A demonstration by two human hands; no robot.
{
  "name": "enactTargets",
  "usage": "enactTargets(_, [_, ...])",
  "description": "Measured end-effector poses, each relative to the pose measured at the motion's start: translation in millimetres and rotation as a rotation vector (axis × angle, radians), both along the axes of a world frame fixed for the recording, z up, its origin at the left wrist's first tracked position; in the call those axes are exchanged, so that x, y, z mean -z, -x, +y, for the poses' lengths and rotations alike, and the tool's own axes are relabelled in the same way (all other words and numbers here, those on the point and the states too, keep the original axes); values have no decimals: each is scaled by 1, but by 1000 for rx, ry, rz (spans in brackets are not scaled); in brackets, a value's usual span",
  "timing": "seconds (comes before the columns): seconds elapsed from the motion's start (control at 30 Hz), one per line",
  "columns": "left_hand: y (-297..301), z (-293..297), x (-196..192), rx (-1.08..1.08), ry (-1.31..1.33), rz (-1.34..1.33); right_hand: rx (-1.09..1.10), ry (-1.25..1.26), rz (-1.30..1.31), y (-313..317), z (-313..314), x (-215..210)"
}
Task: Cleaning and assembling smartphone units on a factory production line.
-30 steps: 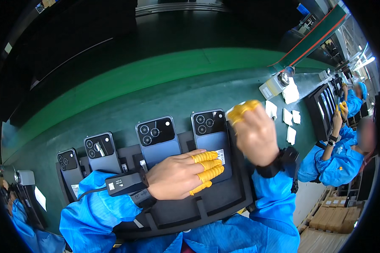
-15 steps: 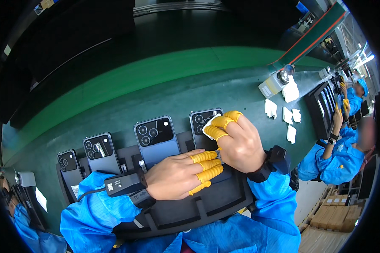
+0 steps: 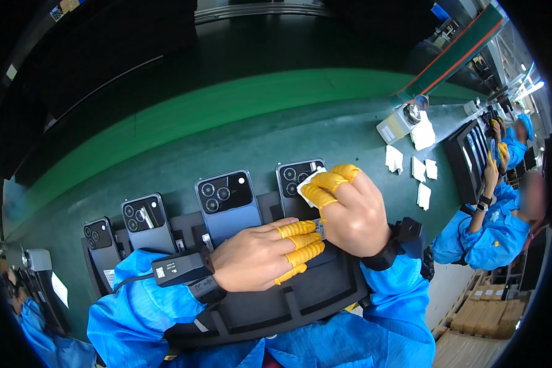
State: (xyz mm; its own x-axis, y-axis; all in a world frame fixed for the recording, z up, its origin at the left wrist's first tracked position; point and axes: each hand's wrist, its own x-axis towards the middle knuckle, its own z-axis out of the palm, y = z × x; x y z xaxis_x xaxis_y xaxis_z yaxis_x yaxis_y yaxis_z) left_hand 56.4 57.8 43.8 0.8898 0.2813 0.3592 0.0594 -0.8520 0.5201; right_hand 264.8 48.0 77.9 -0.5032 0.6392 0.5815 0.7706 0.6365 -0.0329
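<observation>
My right hand [image 3: 357,211], with yellow finger cots, pinches a folded white wipe [image 3: 311,190] against the camera area of the rightmost phone [image 3: 293,207]. That phone lies back up in a black foam tray [image 3: 316,299]. My left hand [image 3: 260,254], also in yellow finger cots, lies flat with its fingers stretched across the lower part of the same phone. To its left is a blue-grey phone [image 3: 230,221] with three lenses. Two more phones, one [image 3: 150,236] beside it and another [image 3: 104,253] at the far left, sit in the tray. My forearms hide parts of them.
On the green table [image 3: 343,132], a metal-topped bottle [image 3: 397,122] stands beyond my right hand. Several white wipes [image 3: 394,159] lie near it. Another black tray [image 3: 466,153] and people in blue are at the right; cartons [image 3: 487,310] stand below.
My right hand has shifted slightly right and toward me, with the wipe moving along the camera area. My left hand and the phones stay in place.
</observation>
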Motion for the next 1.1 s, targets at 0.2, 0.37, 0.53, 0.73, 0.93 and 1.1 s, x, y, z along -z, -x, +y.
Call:
enactTargets(0.2, [4,2,-2,16,12,95,-100,81,4,6,-7,0])
enactTargets(0.37, [-1,0,-3,-16,25,-17,102,60,10,-17,-8,-28])
enactTargets(0.53, [-1,1,-4,3,23,2,178,-24,-2,-24,-1,-19])
enactTargets(0.73, [-1,1,0,6,13,19,-75,50,-64,-9,3,8])
enactTargets(0.93, [-2,1,-3,-13,12,-9,201,-40,-159,-26,11,-3])
enactTargets(1.1, [-2,0,-2,-2,30,0,336,-58,-52,-37,10,-8])
